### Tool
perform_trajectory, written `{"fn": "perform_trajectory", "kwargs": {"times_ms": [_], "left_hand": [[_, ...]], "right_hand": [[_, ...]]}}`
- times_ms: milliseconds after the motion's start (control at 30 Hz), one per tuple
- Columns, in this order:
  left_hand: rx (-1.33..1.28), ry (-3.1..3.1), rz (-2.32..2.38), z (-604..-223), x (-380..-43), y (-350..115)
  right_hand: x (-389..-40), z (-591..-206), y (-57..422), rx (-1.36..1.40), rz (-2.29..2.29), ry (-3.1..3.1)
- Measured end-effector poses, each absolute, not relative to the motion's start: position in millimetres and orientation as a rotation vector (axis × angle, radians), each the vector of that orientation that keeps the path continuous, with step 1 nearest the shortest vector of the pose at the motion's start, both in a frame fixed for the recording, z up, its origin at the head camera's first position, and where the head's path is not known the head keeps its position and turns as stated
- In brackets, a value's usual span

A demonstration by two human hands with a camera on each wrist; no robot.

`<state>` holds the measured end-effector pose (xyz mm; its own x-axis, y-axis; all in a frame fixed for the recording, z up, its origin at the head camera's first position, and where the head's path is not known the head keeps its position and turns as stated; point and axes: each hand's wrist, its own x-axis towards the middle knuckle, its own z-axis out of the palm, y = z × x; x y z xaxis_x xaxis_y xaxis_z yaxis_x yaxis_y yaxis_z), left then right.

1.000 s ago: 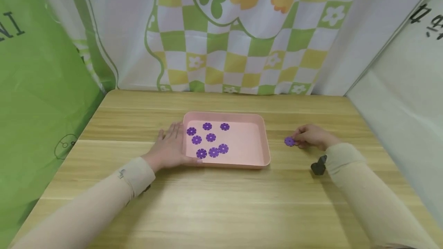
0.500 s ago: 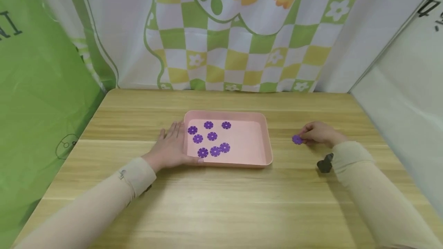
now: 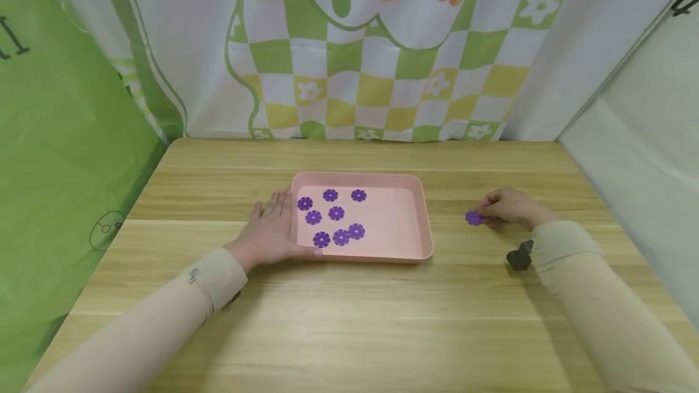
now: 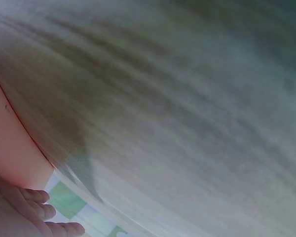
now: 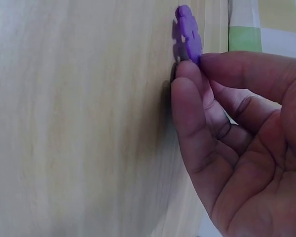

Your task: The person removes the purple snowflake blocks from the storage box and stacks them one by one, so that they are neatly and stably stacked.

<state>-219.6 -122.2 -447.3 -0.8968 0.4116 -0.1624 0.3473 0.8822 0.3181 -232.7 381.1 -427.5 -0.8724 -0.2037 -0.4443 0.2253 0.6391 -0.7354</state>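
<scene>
A shallow pink tray (image 3: 377, 181) stands mid-table, with several purple notched discs (image 3: 336, 213) lying in its left half. Two of those discs touch or overlap near the tray's front wall. My left hand (image 3: 267, 235) lies against the tray's left side, fingers straight and thumb along the front rim. To the right of the tray, my right hand (image 3: 508, 208) pinches one purple notched disc (image 3: 473, 218) between thumb and fingertips. The right wrist view shows this disc (image 5: 189, 32) on edge, close over the wood.
The wooden table (image 3: 349, 326) ends at a checked, flowered curtain (image 3: 377, 90) behind. A green sheet (image 3: 71, 126) hangs on the left and a white one (image 3: 644, 138) on the right. A dark wrist-worn piece (image 3: 520, 256) sits under the right cuff.
My right hand has moved a little to the right with the pinched disc, farther from the tray. The left hand stays against the tray. The head view has shifted slightly.
</scene>
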Motion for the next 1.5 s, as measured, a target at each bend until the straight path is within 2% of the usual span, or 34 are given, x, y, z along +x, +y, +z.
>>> {"fn": "perform_trajectory", "kwargs": {"times_ms": [333, 500, 1000, 1300, 1500], "left_hand": [[0.569, 2.82, 0.417, -445, -220, -122], [0.575, 2.812, 0.403, -445, -220, -121], [0.603, 2.84, 0.34, -444, -219, -123], [0.631, 2.868, 0.284, -442, -221, -124], [0.621, 2.856, 0.276, -443, -220, -123]], "right_hand": [[-238, -421, 381, -0.015, -1.004, 2.443], [-240, -415, 367, -0.067, -0.979, 2.517], [-256, -380, 272, -0.262, -1.048, 2.547], [-265, -377, 218, -0.344, -1.002, 2.454], [-271, -382, 183, -0.477, -0.784, 2.457]]}}
